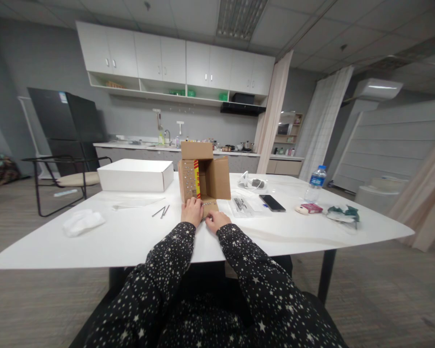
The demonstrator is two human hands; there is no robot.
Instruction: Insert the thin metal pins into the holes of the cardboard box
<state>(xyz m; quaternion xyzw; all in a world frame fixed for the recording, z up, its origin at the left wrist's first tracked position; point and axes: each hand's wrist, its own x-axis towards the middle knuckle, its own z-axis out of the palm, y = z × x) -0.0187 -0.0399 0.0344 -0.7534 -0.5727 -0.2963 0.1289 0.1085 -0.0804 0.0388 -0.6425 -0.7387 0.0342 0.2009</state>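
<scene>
A small brown cardboard box [217, 176] lies on its side on the white table [130, 237], its flaps open toward me, with a red and yellow label on the left flap. My left hand [192, 211] rests on the table against the box's lower flap. My right hand [216, 220] sits just right of it at the flap's front edge, fingers curled; a thin object seems pinched between the two hands, too small to identify. Both sleeves are black with white stars.
A white flat box [136, 175] stands left of the cardboard box. Thin metal pieces [162, 211], a white cloth [82, 221], a clear packet [243, 205], a phone [271, 202], a water bottle [316, 182] lie around. A chair [63, 176] stands left.
</scene>
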